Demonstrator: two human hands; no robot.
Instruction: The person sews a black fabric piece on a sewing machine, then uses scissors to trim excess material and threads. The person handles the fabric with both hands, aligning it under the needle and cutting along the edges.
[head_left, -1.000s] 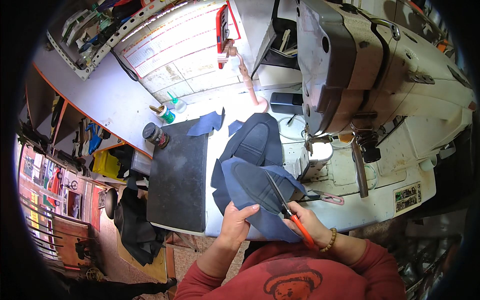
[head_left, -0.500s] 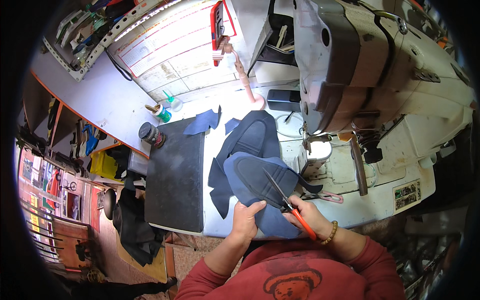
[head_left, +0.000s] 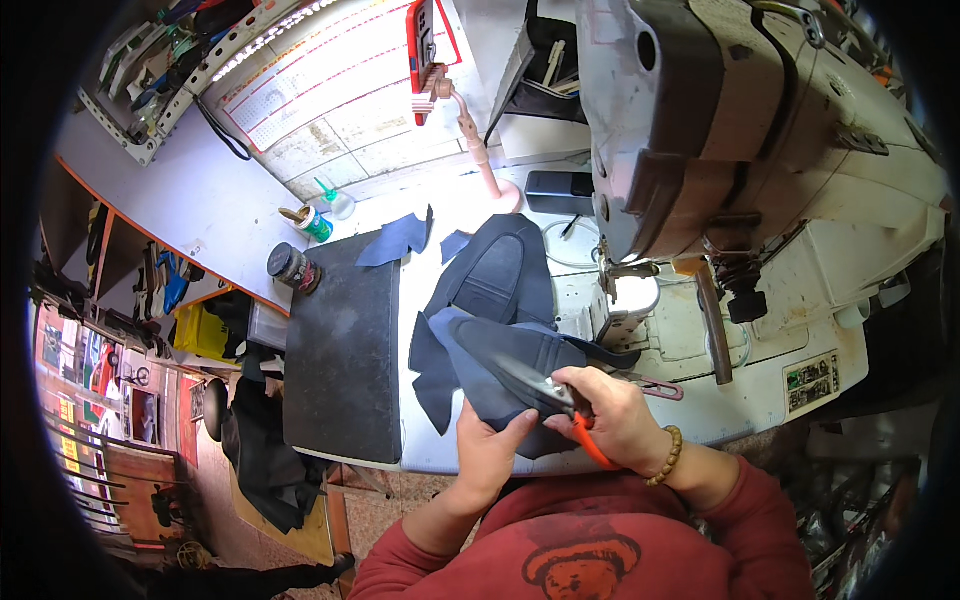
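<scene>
My left hand grips the near edge of a blue-and-black fabric piece with a stitched, curved padded panel, thumb on top. In my right hand are scissors with orange handles. Their blades are smeared by motion and lie over the panel, pointing up and left. Whether the blades are apart cannot be made out. A similar dark piece lies flat just beyond, partly under the held one. Two blue scraps, the larger a cut-off scrap, rest farther left.
A large sewing machine fills the right side. At left lies a black mat, with a dark jar at its far corner. A pink stand holds a red-framed phone. A pink-handled tool lies right of my hand.
The scissors have swung lower and flatter across the fabric, and my right hand has turned over. The fabric's near part has folded down, and my left hand has shifted slightly.
</scene>
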